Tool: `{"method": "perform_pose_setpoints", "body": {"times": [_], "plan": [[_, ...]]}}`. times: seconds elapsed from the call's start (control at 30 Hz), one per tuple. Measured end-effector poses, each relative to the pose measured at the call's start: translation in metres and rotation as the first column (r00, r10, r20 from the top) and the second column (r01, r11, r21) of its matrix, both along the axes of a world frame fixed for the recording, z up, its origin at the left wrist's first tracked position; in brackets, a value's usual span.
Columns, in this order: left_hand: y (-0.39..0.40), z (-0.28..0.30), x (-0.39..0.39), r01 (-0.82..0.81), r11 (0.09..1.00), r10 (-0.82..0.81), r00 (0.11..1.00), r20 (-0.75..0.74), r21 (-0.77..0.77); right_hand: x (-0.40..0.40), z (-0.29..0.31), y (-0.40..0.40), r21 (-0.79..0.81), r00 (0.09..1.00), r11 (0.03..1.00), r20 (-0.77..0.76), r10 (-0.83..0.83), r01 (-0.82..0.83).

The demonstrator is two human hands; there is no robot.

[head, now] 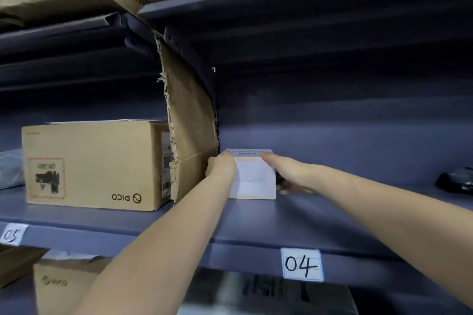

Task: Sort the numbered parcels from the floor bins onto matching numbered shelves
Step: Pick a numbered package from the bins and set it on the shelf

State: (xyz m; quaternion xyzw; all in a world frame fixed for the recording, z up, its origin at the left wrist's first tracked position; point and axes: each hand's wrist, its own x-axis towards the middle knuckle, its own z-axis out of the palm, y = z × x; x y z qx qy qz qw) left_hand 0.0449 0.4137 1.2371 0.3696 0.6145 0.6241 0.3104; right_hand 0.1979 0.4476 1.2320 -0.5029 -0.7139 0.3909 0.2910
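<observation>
Both hands are holding a small white box [252, 178] on the shelf [256, 220] labelled 04 [302, 264]: left hand [220, 167] gripping its left side, right hand [275, 161] gripping its right.

A storeroom or parcel warehouse: dark blue metal shelving [256, 217] carries handwritten paper labels 04 [302, 264] and 05 [12, 234] on its front edge, with cardboard cartons [94, 163] stored on several levels above and below.

The shelf [256, 222] is dusky blue-grey. At centre sits a white parcel [252, 181] with a pale orange stripe. At left, a tan cardboard box [94, 163] carries black lettering and a red-bordered sticker. White labels [302, 264] bear black handwritten numbers.
</observation>
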Motion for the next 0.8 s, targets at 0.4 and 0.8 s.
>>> {"method": "perform_pose_setpoints", "body": {"times": [0.4,0.8], "plan": [[0.028,-0.012,-0.013,0.012,0.999,-0.012,1.0,0.007,0.036,-0.009,-0.001,0.006,-0.012,0.993,0.999,0.111,-0.048,0.049],[-0.034,0.004,0.016,-0.056,0.998,0.054,0.996,-0.069,-0.03,0.001,0.016,-0.072,0.129,0.986,0.984,0.097,-0.138,0.126]]}}
